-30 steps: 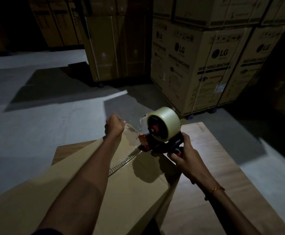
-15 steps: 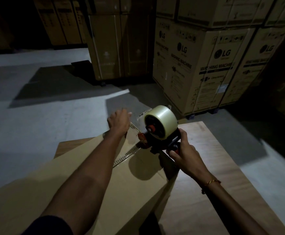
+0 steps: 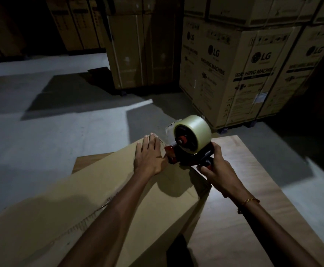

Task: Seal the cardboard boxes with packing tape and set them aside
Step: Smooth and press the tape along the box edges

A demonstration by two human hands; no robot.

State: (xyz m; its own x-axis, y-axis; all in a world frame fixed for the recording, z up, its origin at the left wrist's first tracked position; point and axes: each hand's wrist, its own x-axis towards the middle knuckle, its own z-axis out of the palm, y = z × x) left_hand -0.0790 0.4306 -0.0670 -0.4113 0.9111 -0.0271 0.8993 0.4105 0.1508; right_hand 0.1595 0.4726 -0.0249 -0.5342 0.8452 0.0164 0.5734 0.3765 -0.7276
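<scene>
While the view is dim, a long cardboard box shows plainly, lying across the near left, its far end resting on a wooden tabletop that fills the near right. A seam with a strip of tape runs along the box's top face, partly hidden under the left forearm. The left hand lies flat on the far end of the box, fingers straight and slightly spread, pressing on the cardboard over the seam. Just to its right, the right hand curls around the handle of a red and black tape dispenser, whose front edge sits on the box top right beside the left hand. A roll of clear packing tape is mounted on the dispenser. A thin gold bracelet circles the right wrist. Beyond the table lies a grey concrete floor. Farther off stand stacked cartons printed with LG and washing machine markings, with plainer tall cartons to their left.
</scene>
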